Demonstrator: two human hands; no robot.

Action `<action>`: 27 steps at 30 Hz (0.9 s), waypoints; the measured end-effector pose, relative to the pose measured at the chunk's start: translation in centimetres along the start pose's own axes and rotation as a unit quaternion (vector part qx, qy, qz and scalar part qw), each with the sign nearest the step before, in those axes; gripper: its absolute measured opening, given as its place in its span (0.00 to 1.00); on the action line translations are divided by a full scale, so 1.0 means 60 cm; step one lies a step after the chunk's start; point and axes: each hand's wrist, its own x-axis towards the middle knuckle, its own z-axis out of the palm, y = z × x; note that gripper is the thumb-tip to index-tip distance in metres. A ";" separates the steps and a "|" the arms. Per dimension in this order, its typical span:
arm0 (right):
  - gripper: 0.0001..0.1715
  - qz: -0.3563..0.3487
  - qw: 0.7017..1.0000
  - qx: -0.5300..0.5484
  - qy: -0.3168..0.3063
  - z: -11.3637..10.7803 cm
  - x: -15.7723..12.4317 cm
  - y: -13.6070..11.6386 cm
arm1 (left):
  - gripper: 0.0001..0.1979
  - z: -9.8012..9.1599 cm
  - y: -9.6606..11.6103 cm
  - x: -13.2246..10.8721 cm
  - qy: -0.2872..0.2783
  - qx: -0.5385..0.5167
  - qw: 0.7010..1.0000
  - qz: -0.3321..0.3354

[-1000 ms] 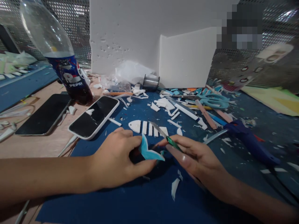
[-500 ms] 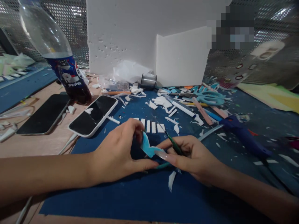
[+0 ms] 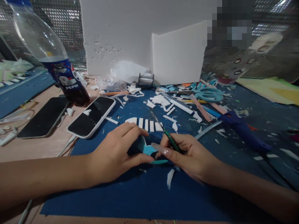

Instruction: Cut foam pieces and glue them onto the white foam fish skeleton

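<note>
My left hand (image 3: 116, 152) curls its fingers and thumb around a small curved light-blue piece (image 3: 149, 150), perhaps foam, above the blue mat (image 3: 112, 199). My right hand (image 3: 195, 157) meets it from the other side, thumb and fingertips at the piece's right end. A thin green-handled craft knife (image 3: 172, 141) is held in that same hand, its narrow blade pointing up and away to the left. Part of the blue piece is hidden behind the fingers. Just beyond the hands, several small white strips (image 3: 146, 125) lie in a row.
Two phones (image 3: 92, 116) and a tilted Pepsi bottle (image 3: 65, 77) are at left. White scraps (image 3: 160, 100), a wire spool (image 3: 146, 81) and light-blue scissors (image 3: 207, 94) lie farther back. A dark-blue glue gun (image 3: 245, 132) rests at right. White foam boards (image 3: 177, 56) stand behind.
The blue piece has tipped down and lies flatter between my hands. My left fingers have lowered over it. The knife stays in my right hand; the view has shifted slightly.
</note>
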 end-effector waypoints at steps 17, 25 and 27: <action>0.21 0.021 1.000 0.016 -0.012 0.006 -0.002 -0.003 | 0.18 0.008 -0.006 0.005 -0.026 0.016 0.996 0.090; 0.19 0.054 0.994 0.088 -0.044 0.007 -0.002 -0.007 | 0.13 0.003 0.006 0.006 -0.078 -0.145 0.986 0.031; 0.19 0.051 0.994 0.089 -0.040 0.006 -0.002 -0.007 | 0.12 0.001 0.009 0.008 -0.083 -0.184 0.979 0.019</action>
